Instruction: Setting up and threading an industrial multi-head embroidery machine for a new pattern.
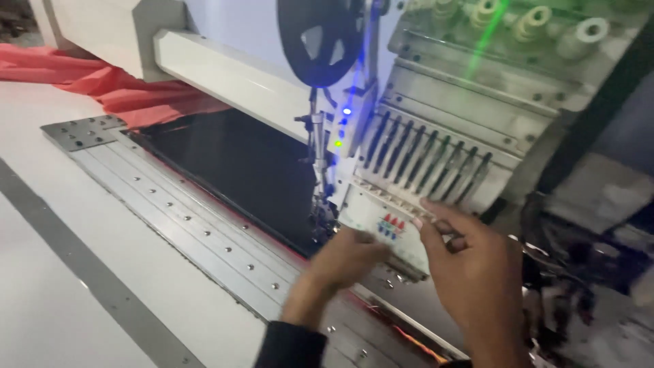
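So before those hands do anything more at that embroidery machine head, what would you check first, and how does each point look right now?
1. Left hand clear of the needle area: not ok, it is close beside it.
2. Right hand steady on the needle case: ok, fingertips rest at its front.
3. Machine powered: ok, blue and green indicator lights glow.
4. Needles stopped: cannot tell.
5. Black fabric flat in the metal frame: ok, it looks smooth.
6. Red cloth out of the way: ok, bunched behind the frame.
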